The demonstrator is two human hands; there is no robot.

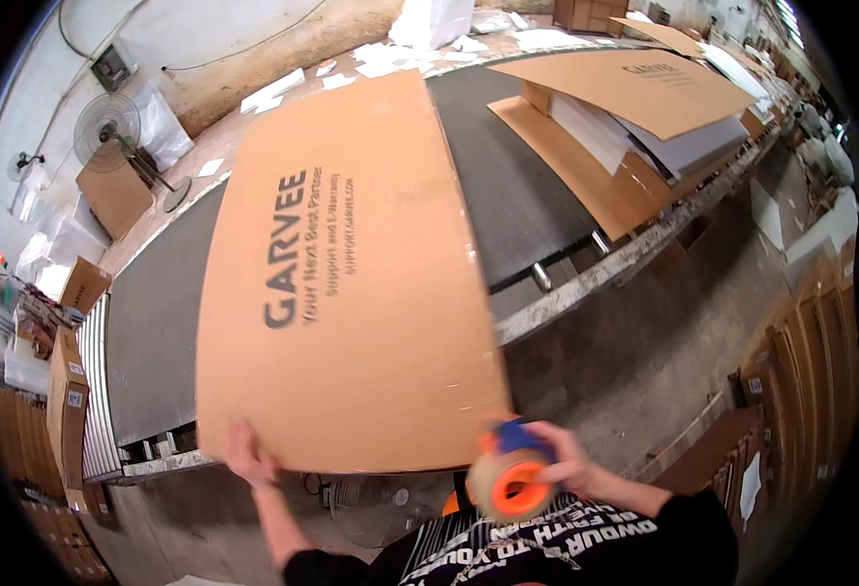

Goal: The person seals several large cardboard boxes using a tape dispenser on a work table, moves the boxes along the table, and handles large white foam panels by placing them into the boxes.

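A large, flat brown carton [381, 381] lies across the conveyor, its near end reaching out toward me. At its near left corner rests my left hand [251, 455], slightly blurred, fingers stretched out against the cardboard. My right hand [568, 465] is closed around a tape dispenser [517, 483] with a blue top and an orange hub carrying a roll of tape. The dispenser is beside the carton's near right corner. Shiny tape shows along the carton's right edge.
The dark conveyor belt [161, 337] runs from left to far right. Farther along it sits an open carton [634, 93] with white foam inside. A standing fan [107, 132] is behind the belt. Stacks of flat cardboard [810, 361] stand at right, and cartons [66, 410] at left.
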